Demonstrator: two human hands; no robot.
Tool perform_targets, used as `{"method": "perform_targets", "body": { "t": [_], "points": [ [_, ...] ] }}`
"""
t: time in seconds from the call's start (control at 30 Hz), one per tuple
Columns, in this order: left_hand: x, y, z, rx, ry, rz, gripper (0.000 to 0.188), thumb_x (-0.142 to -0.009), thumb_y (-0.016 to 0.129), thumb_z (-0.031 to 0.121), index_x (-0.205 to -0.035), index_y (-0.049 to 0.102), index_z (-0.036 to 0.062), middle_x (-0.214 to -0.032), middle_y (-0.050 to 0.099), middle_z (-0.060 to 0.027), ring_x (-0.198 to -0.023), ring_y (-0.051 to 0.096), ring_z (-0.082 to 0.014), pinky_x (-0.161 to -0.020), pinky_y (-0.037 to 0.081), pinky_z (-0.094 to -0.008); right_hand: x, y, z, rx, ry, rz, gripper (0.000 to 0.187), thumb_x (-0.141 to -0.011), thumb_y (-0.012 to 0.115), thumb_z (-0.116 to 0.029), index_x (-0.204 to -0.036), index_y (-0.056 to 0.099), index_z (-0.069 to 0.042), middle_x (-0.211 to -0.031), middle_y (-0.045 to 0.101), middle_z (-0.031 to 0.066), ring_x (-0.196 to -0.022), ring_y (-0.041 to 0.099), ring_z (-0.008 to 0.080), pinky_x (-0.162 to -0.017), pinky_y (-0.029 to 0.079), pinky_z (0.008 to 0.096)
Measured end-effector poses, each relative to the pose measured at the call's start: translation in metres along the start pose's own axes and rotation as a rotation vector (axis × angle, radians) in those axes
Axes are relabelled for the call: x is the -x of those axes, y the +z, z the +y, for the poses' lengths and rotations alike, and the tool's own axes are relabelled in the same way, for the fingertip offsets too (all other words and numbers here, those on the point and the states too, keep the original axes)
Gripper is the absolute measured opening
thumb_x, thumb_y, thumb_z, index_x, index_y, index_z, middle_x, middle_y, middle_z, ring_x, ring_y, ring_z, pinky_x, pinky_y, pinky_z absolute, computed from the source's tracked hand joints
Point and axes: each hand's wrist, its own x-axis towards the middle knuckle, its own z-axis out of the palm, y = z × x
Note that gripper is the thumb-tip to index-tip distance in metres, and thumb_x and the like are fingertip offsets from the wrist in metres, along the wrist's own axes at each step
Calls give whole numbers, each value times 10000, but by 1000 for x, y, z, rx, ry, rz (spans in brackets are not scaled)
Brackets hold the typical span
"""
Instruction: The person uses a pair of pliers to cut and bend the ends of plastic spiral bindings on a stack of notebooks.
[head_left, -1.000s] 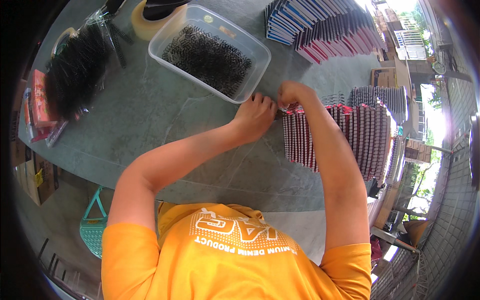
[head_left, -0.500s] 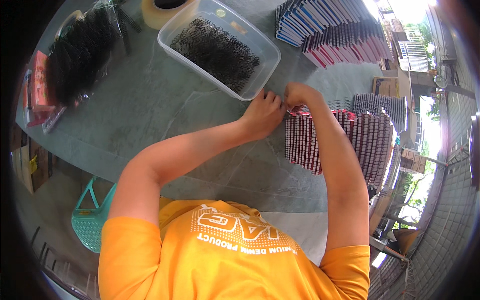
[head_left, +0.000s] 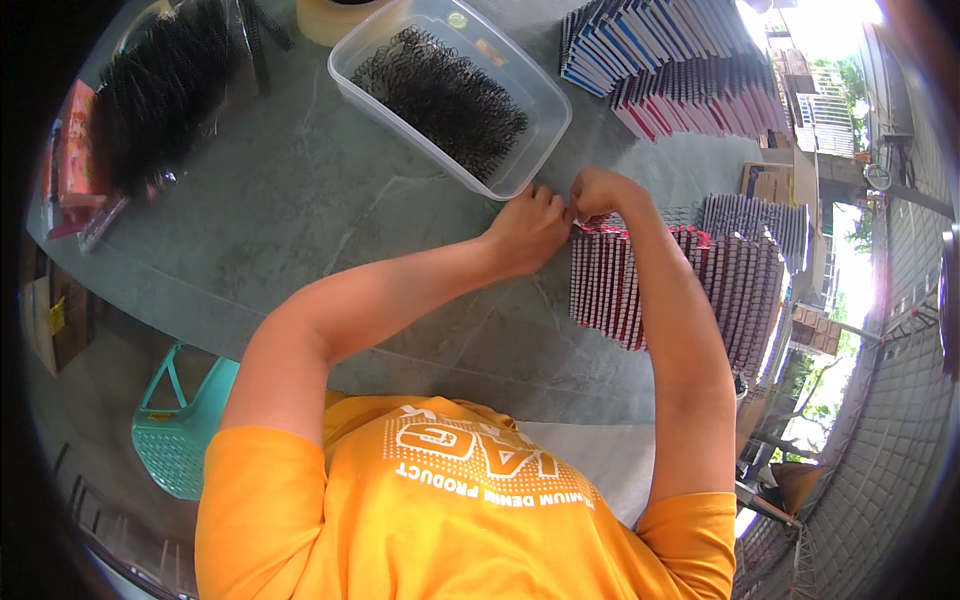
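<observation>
Mid-frame, left hand (head_left: 530,230) and right hand (head_left: 603,193) are finger-curled, any hold unclear; a forearm (head_left: 685,320) bump could topple red-and-white coil-bound paper notebooks (head_left: 605,285).

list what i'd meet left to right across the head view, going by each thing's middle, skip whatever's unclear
Red packet → bundle of black coils → clear plastic box with loose black coils → left hand → right hand → row of red-edged spiral-bound books, partly behind the right forearm
</observation>
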Motion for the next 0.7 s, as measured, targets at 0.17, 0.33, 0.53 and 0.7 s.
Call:
{"method": "perform_targets", "body": {
  "t": [0.17, 0.33, 0.53, 0.7],
  "points": [
    [-1, 6, -2, 182, -47, -107, 149, -701, 571, 137, -820, 599, 53, -819, 547, -72, -809, 547, -230, -649, 427, -346, -3, -2, 5, -92, 71, -126, 150, -624, 673, -59, -758, 668, 9, -743, 662, 135, -633, 630, 214, -565, 503, 351],
    [7, -2, -6, 97, -50, 36, 209, -675, 588, 127, -862, 600, 34, -852, 543, -83, -831, 534, -239, -676, 427, -348, -1, -10, -5, -34, 76, -132, 131, -649, 649, -38, -761, 656, 27, -729, 654, 136, -632, 638, 215, -571, 529, 341],
    [-1, 5, -3, 92, -46, 98, 236, -675, 592, 133, -885, 594, 25, -868, 538, -77, -858, 516, -237, -705, 414, -351, -1, -12, 0, 32, 46, -101, 141, -639, 656, -54, -755, 655, 24, -721, 649, 134, -652, 648, 214, -556, 522, 336],
    [-5, 12, -2, 121, -30, 68, 192, -698, 569, 154, -849, 608, 44, -838, 548, -71, -823, 531, -230, -682, 407, -343, -1, -11, 0, -102, 76, -163, 190, -639, 651, -71, -808, 660, 14, -733, 653, 124, -673, 641, 214, -588, 519, 344]
  ]
}}
